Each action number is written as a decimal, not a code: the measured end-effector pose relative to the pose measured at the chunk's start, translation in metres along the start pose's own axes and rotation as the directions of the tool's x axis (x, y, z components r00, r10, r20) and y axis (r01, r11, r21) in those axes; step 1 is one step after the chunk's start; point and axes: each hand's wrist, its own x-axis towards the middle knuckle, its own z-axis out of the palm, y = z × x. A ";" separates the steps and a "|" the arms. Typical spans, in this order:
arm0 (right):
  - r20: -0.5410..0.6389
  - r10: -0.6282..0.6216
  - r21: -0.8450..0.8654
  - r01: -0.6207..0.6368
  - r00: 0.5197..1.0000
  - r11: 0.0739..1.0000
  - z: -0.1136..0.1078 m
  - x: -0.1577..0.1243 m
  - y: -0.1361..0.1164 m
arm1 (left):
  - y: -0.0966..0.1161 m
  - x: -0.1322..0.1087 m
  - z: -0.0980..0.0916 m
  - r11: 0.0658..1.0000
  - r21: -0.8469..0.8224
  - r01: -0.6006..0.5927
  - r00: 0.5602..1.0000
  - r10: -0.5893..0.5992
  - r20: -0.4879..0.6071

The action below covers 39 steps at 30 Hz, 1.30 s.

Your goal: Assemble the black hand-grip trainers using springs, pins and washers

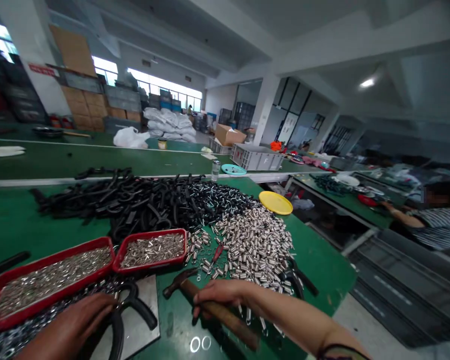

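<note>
On a grey metal plate (148, 295) lies a black two-armed handle piece (144, 312) with curved arms. The fingers of my left hand (84, 317) are closed on it near its joint; what lies under the fingertips is hidden. My right hand (219, 295) grips the wooden handle of a hammer (232, 320), whose metal head points left, beside the plate. Two flat rings (195, 344) rest on the green table below the hammer. Just beyond, red-handled pliers (217, 254) lie among loose metal parts.
Two red trays (150, 265) of small metal parts stand at left. Behind them spreads a heap of black handles (150, 200); a pile of springs (262, 245) is at right, near a yellow lid (275, 202). A person (435, 220) sits at another table, far right.
</note>
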 end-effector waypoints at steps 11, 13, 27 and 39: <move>-0.217 -0.346 -0.322 0.267 0.913 0.908 0.048 -0.014 -0.008 | -0.013 0.042 -0.112 0.710 0.519 0.476 0.865 -0.486 -0.128; -0.239 -0.404 -0.376 0.299 0.883 0.877 0.054 -0.009 -0.022 | -0.018 0.042 -0.103 0.717 0.524 0.459 0.874 -0.469 -0.124; -0.197 -0.584 -0.616 0.365 0.787 0.698 0.047 0.057 -0.059 | 0.021 0.025 -0.081 0.900 0.205 0.384 0.897 -0.312 -0.312; -0.270 -0.179 0.081 0.208 0.946 0.975 0.055 0.041 -0.009 | 0.066 0.019 -0.034 0.972 -0.122 0.199 0.976 -0.185 0.117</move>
